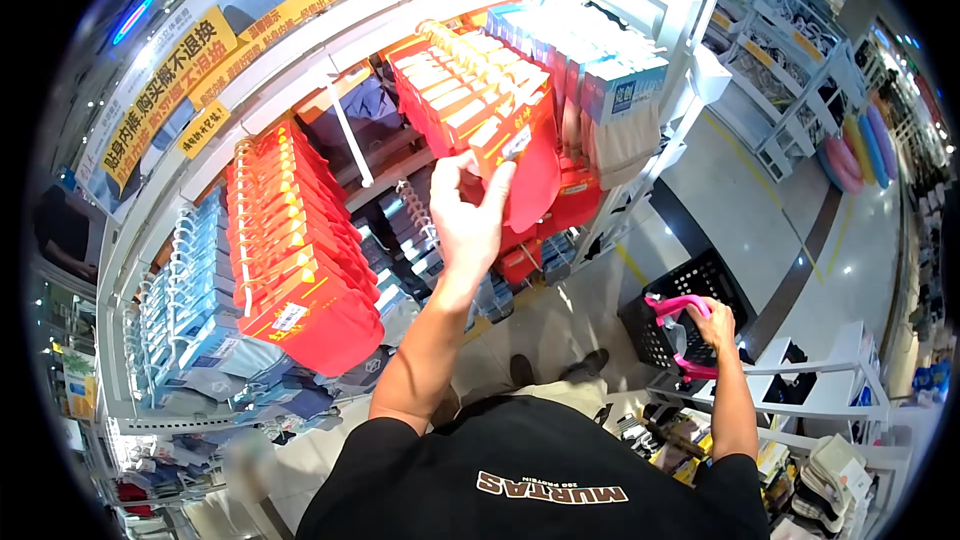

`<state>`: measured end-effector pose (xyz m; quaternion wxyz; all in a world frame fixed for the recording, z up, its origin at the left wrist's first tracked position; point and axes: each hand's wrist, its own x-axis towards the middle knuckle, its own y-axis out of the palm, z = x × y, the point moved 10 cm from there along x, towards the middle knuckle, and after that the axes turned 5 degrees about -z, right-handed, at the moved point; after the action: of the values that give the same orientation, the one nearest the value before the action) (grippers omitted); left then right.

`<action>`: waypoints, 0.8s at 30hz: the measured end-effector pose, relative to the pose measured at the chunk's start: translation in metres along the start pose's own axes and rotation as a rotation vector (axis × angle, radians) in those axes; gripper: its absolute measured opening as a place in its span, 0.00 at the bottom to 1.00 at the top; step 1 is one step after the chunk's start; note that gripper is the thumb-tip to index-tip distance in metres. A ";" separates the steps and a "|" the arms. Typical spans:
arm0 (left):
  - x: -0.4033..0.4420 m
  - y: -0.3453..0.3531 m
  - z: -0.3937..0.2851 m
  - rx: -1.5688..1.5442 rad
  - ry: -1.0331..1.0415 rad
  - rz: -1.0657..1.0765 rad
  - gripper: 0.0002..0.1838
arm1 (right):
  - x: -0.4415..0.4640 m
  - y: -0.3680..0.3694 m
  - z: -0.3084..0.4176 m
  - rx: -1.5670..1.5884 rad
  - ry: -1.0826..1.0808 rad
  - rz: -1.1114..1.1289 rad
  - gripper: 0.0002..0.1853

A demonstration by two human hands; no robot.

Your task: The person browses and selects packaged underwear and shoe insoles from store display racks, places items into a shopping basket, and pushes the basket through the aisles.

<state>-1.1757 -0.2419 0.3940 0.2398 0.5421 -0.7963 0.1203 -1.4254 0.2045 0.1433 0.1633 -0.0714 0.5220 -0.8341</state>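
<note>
My left hand [468, 212] is raised to the display rack, its thumb and fingers pinching a pack of red socks [533, 185] by its printed red card. That pack is at the front of a row of similar red packs [450, 75] on hooks. Low on the right, my right hand [712, 324] is wrapped round the pink handle [672, 306] of a black shopping basket [640, 332]. The basket has perforated sides and hangs beside my legs, above the floor or touching it; I cannot tell which. Something clear and pale shows near its handle.
The white rack [362, 180] also bears a second row of red packs [290, 240], blue-carded packs [200, 290] at left and beige ones [620, 135] at right. A yellow sign [165, 100] tops it. A white shelf [840, 365] stands near my right arm. Pool rings [860, 145] sit beyond the aisle.
</note>
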 end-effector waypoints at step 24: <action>-0.149 0.059 0.073 -0.640 -0.877 0.489 0.16 | -0.062 -0.048 0.275 1.407 -0.261 0.214 0.34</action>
<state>-1.2043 -0.1316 0.2594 0.0055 0.2427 -0.9195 -0.3091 -1.2971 0.0118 0.3116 0.3123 0.0030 -0.1580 -0.9367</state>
